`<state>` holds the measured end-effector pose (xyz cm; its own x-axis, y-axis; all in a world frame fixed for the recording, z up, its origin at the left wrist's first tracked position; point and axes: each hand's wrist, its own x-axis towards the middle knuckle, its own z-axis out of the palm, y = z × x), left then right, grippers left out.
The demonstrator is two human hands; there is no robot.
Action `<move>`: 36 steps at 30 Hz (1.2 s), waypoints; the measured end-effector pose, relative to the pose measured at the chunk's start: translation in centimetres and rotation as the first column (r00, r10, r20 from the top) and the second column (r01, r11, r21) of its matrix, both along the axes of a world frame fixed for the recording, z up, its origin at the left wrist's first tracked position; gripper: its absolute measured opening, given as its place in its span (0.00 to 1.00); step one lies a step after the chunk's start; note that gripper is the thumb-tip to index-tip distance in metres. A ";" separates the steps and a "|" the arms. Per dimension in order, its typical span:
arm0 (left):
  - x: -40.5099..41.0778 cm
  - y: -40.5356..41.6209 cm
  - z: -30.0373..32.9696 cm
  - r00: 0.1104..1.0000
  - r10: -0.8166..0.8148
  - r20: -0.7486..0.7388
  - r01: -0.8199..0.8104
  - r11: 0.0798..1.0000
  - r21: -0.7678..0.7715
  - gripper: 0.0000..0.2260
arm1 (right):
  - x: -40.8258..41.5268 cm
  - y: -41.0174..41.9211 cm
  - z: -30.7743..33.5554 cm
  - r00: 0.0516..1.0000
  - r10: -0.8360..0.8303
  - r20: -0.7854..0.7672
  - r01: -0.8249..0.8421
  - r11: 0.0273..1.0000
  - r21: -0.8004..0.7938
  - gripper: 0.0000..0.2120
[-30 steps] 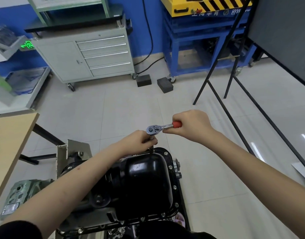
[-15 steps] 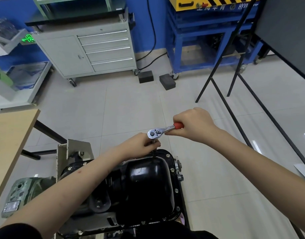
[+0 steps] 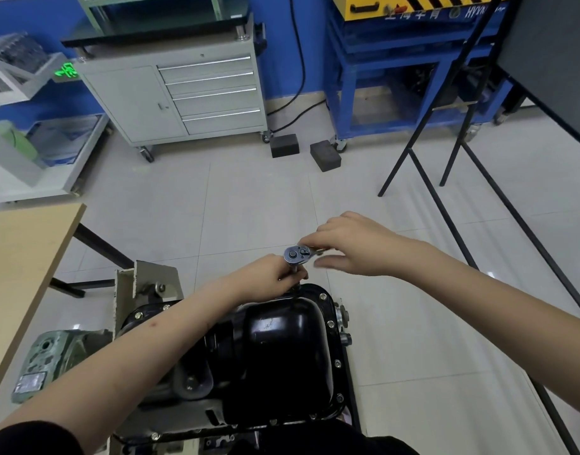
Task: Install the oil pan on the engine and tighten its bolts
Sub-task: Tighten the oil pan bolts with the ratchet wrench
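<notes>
The glossy black steel oil pan sits bolted-side up on the grey engine block at lower centre of the frame. Above its far edge, my left hand curls around the shaft below the chrome ratchet wrench. My right hand, slightly blurred, pinches the wrench handle just beside its head.

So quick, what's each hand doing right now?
Left hand: grips the extension under the ratchet.
Right hand: fingers pinch the ratchet near its head.
</notes>
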<state>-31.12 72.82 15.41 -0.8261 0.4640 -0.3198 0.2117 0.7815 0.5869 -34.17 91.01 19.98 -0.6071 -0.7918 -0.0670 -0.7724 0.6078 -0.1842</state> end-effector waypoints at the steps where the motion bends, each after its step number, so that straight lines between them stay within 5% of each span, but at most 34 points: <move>1: 0.0 0.0 0.0 1.000 -0.005 -0.002 0.005 1.000 -0.005 0.13 | 0.1 -0.4 0.1 1.000 -0.006 0.027 0.005 1.000 0.006 0.16; 10: 0.3 1.0 -0.2 0.951 0.117 -0.287 -0.143 0.987 -0.070 0.16 | -0.8 -2.0 1.8 0.996 -0.023 -0.091 0.041 0.980 0.195 0.17; 17: 0.6 1.0 0.8 0.979 -0.121 -0.167 0.093 0.982 -0.166 0.12 | -0.4 -1.9 2.2 0.978 0.185 -0.096 -0.163 0.965 0.207 0.11; 23: 0.3 1.1 0.6 0.977 -0.063 -0.203 0.026 0.983 -0.180 0.13 | 0.4 -2.0 1.7 0.989 0.084 -0.125 -0.053 0.970 0.236 0.23; 28: 0.2 0.8 0.7 0.986 -0.137 -0.092 0.120 0.979 -0.165 0.12 | 0.3 -1.9 1.8 0.990 0.134 -0.048 -0.124 0.976 0.179 0.12; 36: 0.2 0.6 1.5 0.993 -0.042 -0.113 0.034 0.997 -0.074 0.09 | 0.9 -2.7 1.5 0.996 -0.035 -0.083 0.049 0.983 0.178 0.19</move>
<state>-30.91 73.46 16.87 -0.8413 0.4751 -0.2580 0.3047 0.8108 0.4997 -33.25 88.36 21.48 -0.6487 -0.7448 -0.1564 -0.7532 0.6578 -0.0082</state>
